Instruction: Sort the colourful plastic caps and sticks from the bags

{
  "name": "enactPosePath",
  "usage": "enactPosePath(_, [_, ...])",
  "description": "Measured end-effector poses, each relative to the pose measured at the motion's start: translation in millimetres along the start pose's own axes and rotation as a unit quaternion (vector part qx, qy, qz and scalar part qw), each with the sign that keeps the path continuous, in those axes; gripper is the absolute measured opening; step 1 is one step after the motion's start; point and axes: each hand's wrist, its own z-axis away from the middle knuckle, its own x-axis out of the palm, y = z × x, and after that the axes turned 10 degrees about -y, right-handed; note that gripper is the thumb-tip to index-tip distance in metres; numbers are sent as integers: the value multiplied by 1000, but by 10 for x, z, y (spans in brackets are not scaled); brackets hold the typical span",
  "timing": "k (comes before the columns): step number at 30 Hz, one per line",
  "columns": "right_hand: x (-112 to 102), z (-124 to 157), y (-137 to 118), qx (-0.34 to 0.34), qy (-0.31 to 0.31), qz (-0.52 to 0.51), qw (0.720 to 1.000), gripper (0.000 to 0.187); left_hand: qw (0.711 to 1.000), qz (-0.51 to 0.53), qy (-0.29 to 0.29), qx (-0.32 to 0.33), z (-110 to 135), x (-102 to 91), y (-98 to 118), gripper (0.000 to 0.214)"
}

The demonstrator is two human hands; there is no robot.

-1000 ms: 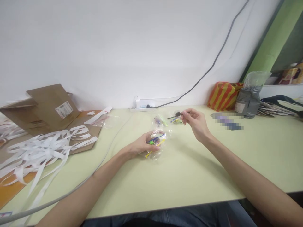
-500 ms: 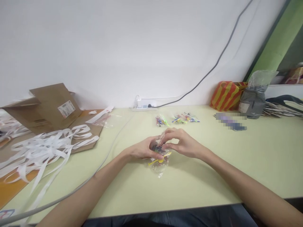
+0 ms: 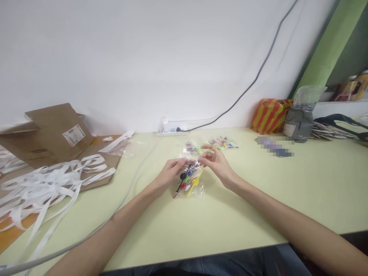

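A small clear plastic bag [image 3: 190,183] filled with coloured plastic picks (black, red, yellow, blue, green) lies on the pale green table [image 3: 258,191]. My left hand [image 3: 171,171] pinches the bag's top edge. My right hand [image 3: 214,161] is at the same top edge, thumb and forefinger close to it, the other fingers spread; whether they grip it I cannot tell. Loose coloured picks [image 3: 224,143] and another small filled bag [image 3: 193,147] lie just beyond my hands.
White paper strips [image 3: 48,184] and cardboard pieces [image 3: 54,132] cover the left side. A grey cable [image 3: 123,199] runs across the table to a white power strip [image 3: 171,128] by the wall. A striped bag [image 3: 268,115] and a grey pouch [image 3: 300,119] stand at the right.
My right hand carried a black pick from the far pile to the bag. The black pick now lies inside the bag, and both hands are at its top edge.
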Motion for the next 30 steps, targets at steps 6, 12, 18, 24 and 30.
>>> enactPosePath(6, [-77,-50,71,-19,11,43,999,36,995,-17,96,31,-29,-61,-1,40])
enactPosePath(12, [-158,-110,194,14,37,67,997,24,992,-32,123,7,-34,-83,-26,45])
enactPosePath(18, [-114,-107,210,7,83,31,996,21,988,-32,148,-1,-39,-77,-46,47])
enactPosePath(24, [-48,-71,194,8,-23,-37,999,34,992,22,127,-4,-16,-130,-17,42])
enactPosePath(30, [20,-40,180,4,11,-23,1000,25,993,33,110,6,-14,-192,6,33])
